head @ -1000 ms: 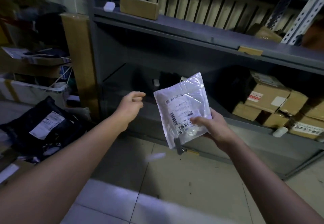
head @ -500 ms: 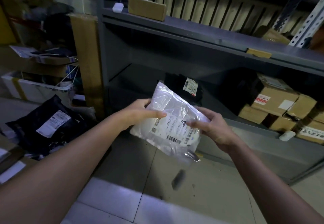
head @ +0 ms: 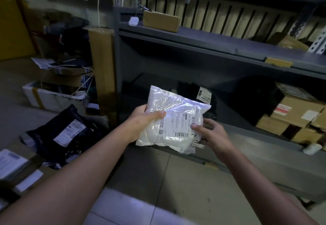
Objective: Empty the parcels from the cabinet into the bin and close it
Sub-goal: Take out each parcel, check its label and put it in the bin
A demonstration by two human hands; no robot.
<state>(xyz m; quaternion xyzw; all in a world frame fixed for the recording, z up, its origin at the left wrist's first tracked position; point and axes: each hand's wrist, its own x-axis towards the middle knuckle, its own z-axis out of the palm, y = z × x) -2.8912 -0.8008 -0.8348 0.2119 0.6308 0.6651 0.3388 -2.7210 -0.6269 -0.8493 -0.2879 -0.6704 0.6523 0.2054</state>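
Note:
A white plastic parcel (head: 174,120) with barcode labels is held in front of the open grey cabinet (head: 194,37). My left hand (head: 144,120) grips its left edge, thumb on top. My right hand (head: 211,134) pinches its right side, thumb on the label. Inside the cabinet's lower compartment lie a black parcel with a white label (head: 204,94) and several cardboard boxes (head: 296,112) at the right. No bin can be told for certain.
A black bag parcel (head: 65,133) lies on the floor at the left, near a white crate (head: 51,97) and a tall cardboard box (head: 104,73). A small cardboard box (head: 161,21) sits on the cabinet's top. Tiled floor lies below my arms.
My left hand has come over and taken hold of the white parcel, which has tilted from upright to nearly flat. The view has shifted left and lower.

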